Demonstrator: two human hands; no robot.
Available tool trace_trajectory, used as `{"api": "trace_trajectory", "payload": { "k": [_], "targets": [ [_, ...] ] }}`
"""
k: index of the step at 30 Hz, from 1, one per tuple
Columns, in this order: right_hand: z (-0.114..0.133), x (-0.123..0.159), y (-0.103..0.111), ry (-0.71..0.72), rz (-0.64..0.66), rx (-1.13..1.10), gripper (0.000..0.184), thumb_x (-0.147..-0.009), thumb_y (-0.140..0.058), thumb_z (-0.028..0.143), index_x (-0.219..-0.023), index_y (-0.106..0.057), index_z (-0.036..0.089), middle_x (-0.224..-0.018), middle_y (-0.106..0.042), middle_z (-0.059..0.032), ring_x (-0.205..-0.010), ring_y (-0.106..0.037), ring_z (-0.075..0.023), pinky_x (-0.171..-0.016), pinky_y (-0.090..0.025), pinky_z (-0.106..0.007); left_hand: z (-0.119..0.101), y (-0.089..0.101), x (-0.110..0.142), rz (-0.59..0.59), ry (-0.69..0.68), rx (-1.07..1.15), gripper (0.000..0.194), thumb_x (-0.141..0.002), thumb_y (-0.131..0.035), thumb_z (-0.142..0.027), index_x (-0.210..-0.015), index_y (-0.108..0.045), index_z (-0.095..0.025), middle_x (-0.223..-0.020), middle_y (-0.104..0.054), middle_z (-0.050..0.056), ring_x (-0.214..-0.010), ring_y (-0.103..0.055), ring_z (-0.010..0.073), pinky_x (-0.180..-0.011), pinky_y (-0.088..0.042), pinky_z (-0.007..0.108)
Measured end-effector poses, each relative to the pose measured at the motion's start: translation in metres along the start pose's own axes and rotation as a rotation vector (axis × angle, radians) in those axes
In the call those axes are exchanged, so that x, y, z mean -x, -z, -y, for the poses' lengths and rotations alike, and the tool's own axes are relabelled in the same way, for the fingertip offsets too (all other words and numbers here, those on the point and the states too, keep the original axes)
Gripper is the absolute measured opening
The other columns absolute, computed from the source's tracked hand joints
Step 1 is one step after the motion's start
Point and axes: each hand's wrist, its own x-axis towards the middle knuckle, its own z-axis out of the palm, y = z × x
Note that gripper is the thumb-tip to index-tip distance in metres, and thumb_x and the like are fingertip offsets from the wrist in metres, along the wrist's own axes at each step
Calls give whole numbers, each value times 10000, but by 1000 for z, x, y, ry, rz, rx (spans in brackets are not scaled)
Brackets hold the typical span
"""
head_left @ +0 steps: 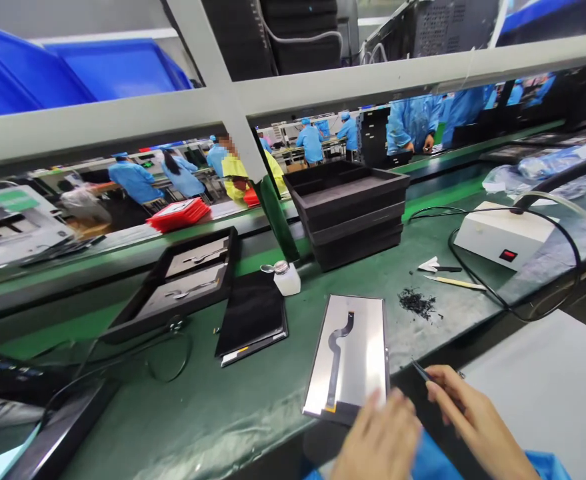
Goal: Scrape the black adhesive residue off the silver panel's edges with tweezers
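Observation:
A display panel (355, 347) with a silvery back lies on the green bench, a dark curved flex cable (336, 350) running along it. My left hand (380, 437) is at the panel's near right corner, fingers stretched out and blurred by motion; whether it touches the panel I cannot tell. To the right, past the bench edge, my right hand (473, 417) pinches a pair of dark tweezers (421, 371), their tips pointing up and left. Black scraps (419, 303) lie in a small heap beyond the panel's right side.
Dark panels (253, 310) are stacked left of a white dispenser bottle (287, 279). Farther left, a black tray (173, 283) holds more panels. Black trays (350, 213) are piled at the back. A white box (505, 235) with cables stands right, near a yellowish stick tool (455, 283). People work beyond.

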Motion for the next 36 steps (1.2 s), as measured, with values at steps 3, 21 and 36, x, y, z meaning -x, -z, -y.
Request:
{"api": "trace_trajectory", "payload": {
  "k": [3, 21, 36],
  "targets": [
    [-1, 2, -7, -31, 52, -48, 288, -961, -471, 506, -957, -600, 248, -647, -645, 28, -400, -549, -133, -398, -477, -221, 29, -12, -12, -73, 0, -182, 669, -912, -564, -560, -1319, -553, -29, -1386, -568, 194, -1401, -385, 359, -1161, -290, 514],
    [-1, 28, -59, 264, 37, 84, 335, -1023, -379, 454, -959, -636, 249, -726, -717, -5, -489, -651, -146, -500, -530, -186, 80, 45, 91, 11, 74, -29, 738, -873, -304, 82, -1508, -357, -290, -1415, -570, -1, -1437, -357, 266, -1179, -239, 553],
    [27, 12, -75, 580, -36, 368, 354, -1064, -300, 278, -956, -618, 165, -687, -700, -34, -506, -715, -144, -453, -509, -168, 38, 7, 32, -116, 333, -282, 505, -1026, -341, -159, -1514, -295, -34, -1376, -588, 167, -1254, -588, 288, -959, -533, 407]
  ]
}}
